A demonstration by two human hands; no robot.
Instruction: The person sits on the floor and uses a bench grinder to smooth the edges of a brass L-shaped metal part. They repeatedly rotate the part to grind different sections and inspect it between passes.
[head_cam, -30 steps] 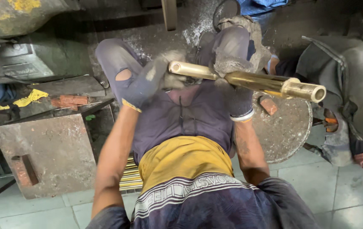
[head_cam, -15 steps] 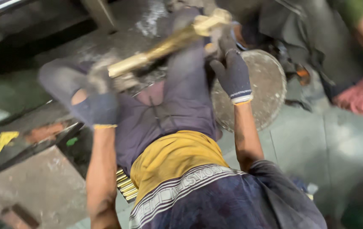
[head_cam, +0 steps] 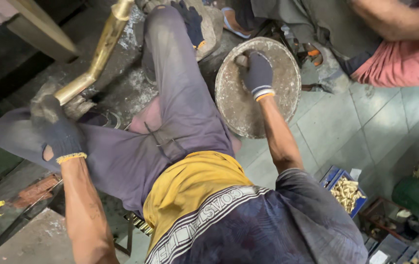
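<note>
The gloved left hand (head_cam: pixel 55 128) is closed around the lower end of a long brass rod (head_cam: pixel 99 51), which slants up and away from it toward the top edge of the view. The gloved right hand (head_cam: pixel 257 73) rests curled on the upper part of a round stone disc (head_cam: pixel 239 105), gripping a small lump (head_cam: pixel 241 60) there.

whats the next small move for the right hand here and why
Probably close the right hand on the small lump it touches on the round stone disc and lift it. The left hand already grips the brass rod alone, leaving the right free.
</note>
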